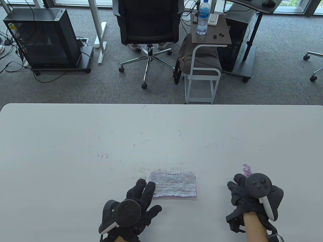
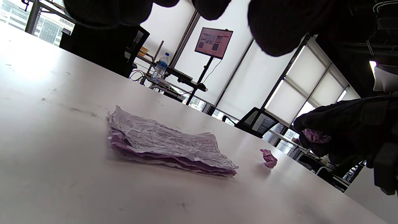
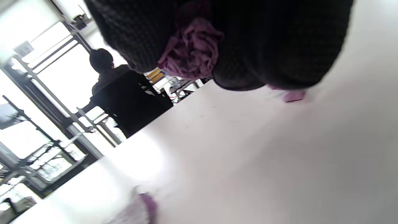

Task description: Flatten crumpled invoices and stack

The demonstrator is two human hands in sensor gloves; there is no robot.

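A stack of flattened invoices [image 1: 174,185], white on top with purple sheets under it, lies near the table's front edge; it also shows in the left wrist view [image 2: 168,143]. My left hand [image 1: 145,186] is open, fingers spread, at the stack's left edge, and holds nothing. My right hand [image 1: 237,185], to the right of the stack, grips a crumpled purple invoice [image 3: 192,53], also seen in the left wrist view [image 2: 314,136]. A second crumpled purple invoice [image 1: 247,169] lies on the table just beyond my right hand; it also shows in the left wrist view [image 2: 269,158].
The white table [image 1: 101,141] is scuffed with small marks. Beyond its far edge stand an office chair [image 1: 149,25], a small side table [image 1: 210,37] with a water bottle [image 1: 203,17], and a computer case [image 1: 43,37].
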